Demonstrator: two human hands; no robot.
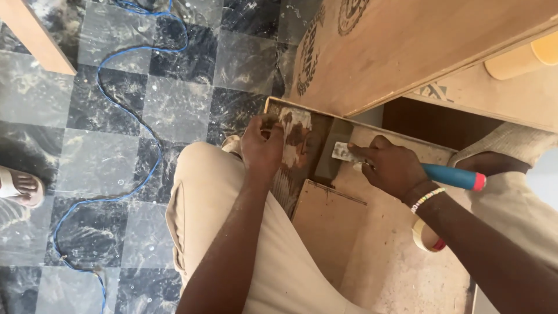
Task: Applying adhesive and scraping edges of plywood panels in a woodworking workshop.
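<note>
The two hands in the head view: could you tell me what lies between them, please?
In the head view, between the left hand and the right hand lies the putty-smeared wooden board, with the scraper blade reaching in from the right.

A blue cable (pixel 125 110) snakes across a dusty black-and-grey checkered tile floor (pixel 180 104); a sandalled foot (pixel 20 186) shows at left, a tape roll (pixel 427 237) sits nearby.

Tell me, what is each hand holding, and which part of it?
The right hand holds a scraper by its blue handle. The left hand presses on the stained board, fingers over its edge.
</note>
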